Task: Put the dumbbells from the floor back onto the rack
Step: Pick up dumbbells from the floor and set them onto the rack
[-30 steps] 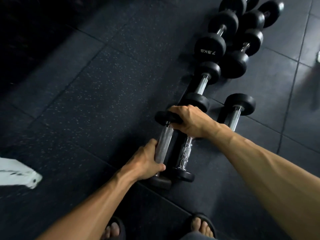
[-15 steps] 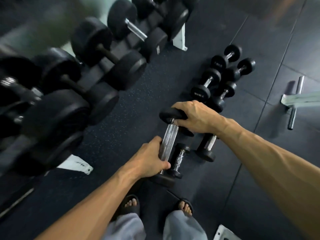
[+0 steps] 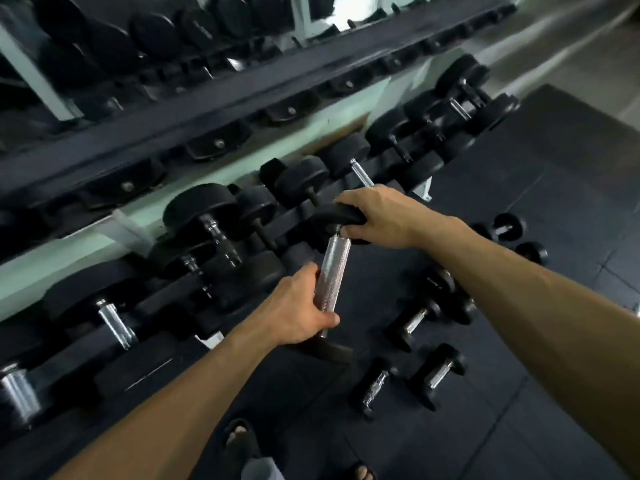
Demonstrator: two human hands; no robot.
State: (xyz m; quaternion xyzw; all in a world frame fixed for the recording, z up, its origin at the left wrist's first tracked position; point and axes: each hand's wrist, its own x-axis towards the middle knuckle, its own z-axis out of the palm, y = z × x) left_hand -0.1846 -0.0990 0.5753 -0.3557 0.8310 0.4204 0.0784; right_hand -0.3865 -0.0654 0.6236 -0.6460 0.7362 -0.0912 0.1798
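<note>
Both hands carry the black-ended, knurled steel dumbbell (image 3: pixel 331 277): left hand (image 3: pixel 298 308) wraps the handle, right hand (image 3: pixel 377 216) caps the far head. Its long axis points near-to-far toward the dark rack (image 3: pixel 242 112), just left.

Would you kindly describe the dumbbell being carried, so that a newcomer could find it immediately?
Start at the long dumbbell rack across the upper left, then look just in front of its lower tier. The carried dumbbell hangs there, above the dark floor mats. Unlike the small dumbbells lying on the floor, it is held: the left hand grips its knurled handle and the right hand grips its far head.
</note>
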